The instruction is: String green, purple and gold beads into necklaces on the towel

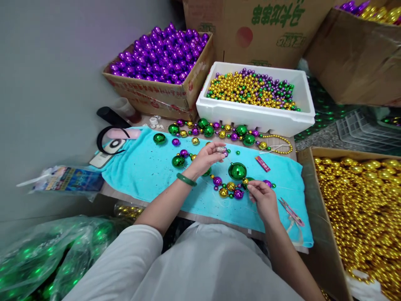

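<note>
My left hand [208, 158], with a green bangle on its wrist, pinches a small bead at one end of a bead strand [230, 188] lying on the turquoise towel [140, 167]. My right hand [262, 196] pinches the strand's other end beside a gold bead. The strand carries green, purple and gold beads and curves around a large green ball [237, 171] between my hands. A second, finished strand [219, 130] lies along the towel's far edge.
A white foam box [257, 115] of mixed small beads stands behind the towel. A carton of purple balls [163, 54] is at back left, a carton of gold beads [360, 209] at right. Small scissors [291, 211] and a red lighter [262, 164] lie on the towel.
</note>
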{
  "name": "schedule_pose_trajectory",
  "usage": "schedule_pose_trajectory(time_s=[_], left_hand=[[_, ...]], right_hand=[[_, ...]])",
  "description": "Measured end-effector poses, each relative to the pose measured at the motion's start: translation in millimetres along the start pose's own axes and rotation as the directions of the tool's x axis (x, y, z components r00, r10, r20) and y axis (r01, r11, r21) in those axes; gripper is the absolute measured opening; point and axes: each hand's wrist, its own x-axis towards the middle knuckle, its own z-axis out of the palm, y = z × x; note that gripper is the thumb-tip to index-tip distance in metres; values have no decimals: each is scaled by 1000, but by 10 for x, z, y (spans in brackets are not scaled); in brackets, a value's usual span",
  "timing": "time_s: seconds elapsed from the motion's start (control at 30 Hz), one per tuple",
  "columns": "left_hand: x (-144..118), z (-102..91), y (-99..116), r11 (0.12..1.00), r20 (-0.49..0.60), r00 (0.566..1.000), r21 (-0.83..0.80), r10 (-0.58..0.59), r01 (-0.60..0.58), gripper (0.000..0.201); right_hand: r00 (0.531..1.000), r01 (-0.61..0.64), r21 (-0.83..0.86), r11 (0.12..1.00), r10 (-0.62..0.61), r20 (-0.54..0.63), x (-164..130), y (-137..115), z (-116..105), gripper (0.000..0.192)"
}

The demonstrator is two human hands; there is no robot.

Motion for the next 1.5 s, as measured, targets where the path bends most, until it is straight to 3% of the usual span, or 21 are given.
schedule_pose_trajectory(time_s=[0.13,0.23,0.3,0.43,0.6,0.73,0.87,0.93,1.0,1.07,1.13,1.2,1.33,1.5], left_hand=[[-102,177,-30,998,85,996,56,-36,31,23],[-190,275,-23,992,144,989,124,-22,4,25],[-250,351,-7,978,197,980,210,-28,-14,23],[-347,568,14,941,267,964,328,-10,-82,16],[-405,819,68,943,285,955,286,86,-170,14],[-408,846,119,946,211,957,215,197,-242,16],[-399,767,38,967,194,963,135,187,-215,20],[-413,734,-81,975,275,953,142,125,-169,30],[-449,716,-241,958,412,910,242,39,-151,41],[-501,705,-405,892,499,866,408,-41,-193,43],[-555,683,-536,797,514,855,543,-69,-262,33],[-604,633,-619,718,528,846,615,-67,-327,22],[-711,460,-694,568,600,785,704,-154,-426,14],[-847,201,-722,365,525,774,840,-355,-402,20]], right_hand=[[993,-1,70,998,-7,115,-91,10,21,36],[968,-55,-26,998,60,243,-170,-7,-89,35],[968,-16,-144,989,51,247,-209,-63,-200,35],[979,167,-228,959,-133,157,-261,-253,-329,30],[946,222,-168,961,-170,276,-302,-346,-152,25],[949,185,-143,972,-139,281,-315,-300,-55,31],[959,141,-127,982,-104,265,-338,-322,-106,35],[967,126,-67,990,-108,230,-350,-351,-128,35],[974,128,-3,992,-125,192,-357,-372,-127,35],[975,143,27,989,-145,166,-361,-381,-111,35],[974,172,33,985,-175,143,-366,-387,-98,33],[971,209,52,977,-214,107,-374,-404,-101,30],[962,257,162,953,-269,55,-400,-517,-146,25],[941,331,237,913,-340,-5,-424,-732,-274,27]])
